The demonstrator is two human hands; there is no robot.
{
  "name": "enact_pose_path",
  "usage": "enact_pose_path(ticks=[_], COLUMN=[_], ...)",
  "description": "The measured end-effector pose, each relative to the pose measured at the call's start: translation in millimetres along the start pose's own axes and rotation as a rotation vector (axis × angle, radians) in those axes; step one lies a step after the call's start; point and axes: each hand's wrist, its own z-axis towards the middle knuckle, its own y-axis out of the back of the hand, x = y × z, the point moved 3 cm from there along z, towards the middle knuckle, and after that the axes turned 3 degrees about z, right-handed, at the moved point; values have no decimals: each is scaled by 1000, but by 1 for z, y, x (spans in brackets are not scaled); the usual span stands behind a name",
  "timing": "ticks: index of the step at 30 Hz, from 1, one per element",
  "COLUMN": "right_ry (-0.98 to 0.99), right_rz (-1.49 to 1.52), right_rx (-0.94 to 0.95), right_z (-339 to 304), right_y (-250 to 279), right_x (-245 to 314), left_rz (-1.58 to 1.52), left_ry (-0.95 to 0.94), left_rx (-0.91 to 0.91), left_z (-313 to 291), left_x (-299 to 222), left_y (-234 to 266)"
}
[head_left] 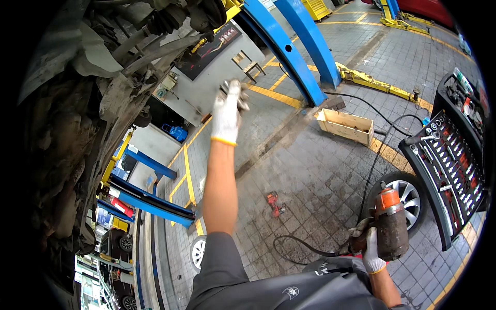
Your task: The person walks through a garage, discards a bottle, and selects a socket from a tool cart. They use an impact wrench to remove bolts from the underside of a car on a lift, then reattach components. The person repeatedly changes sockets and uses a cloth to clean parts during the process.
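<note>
My right hand (370,251), in a white glove with a yellow cuff, is closed around the handle of a pneumatic impact wrench (391,231). The wrench has a worn dark body and an orange nose pointing up, and a black air hose (310,247) runs from its handle. My left hand (229,111), gloved the same way, is raised ahead with its fingers curled. Something dark shows at those fingertips, too small and blurred to name. To the left hangs the dirty underside of a raised vehicle (98,103), apart from my left hand in the picture.
A socket set case (447,163) stands open at the right beside a wheel (408,199). A wooden box (345,125) and a red cordless tool (274,203) lie on the tiled floor. Blue lift posts (310,46) rise ahead. Another wheel (198,251) lies near my left sleeve.
</note>
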Motion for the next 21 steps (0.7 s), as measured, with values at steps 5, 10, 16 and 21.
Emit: enact_pose_path(ticks=[5,10,16,21], right_ry=[-49,4,50,41], right_rz=[19,-32,-66,36], right_rx=[-98,-126,-199,-216], right_z=[-11,-20,-22,-20], right_y=[29,25,31,40], right_x=[-6,24,38,27], left_rz=[382,737,927,808], left_ry=[-116,-253,-368,-381], left_rx=[-119,-271,-356,-289], left_z=[111,213,217,238], left_x=[-11,-10,-19,-36], left_y=[19,65,45,72])
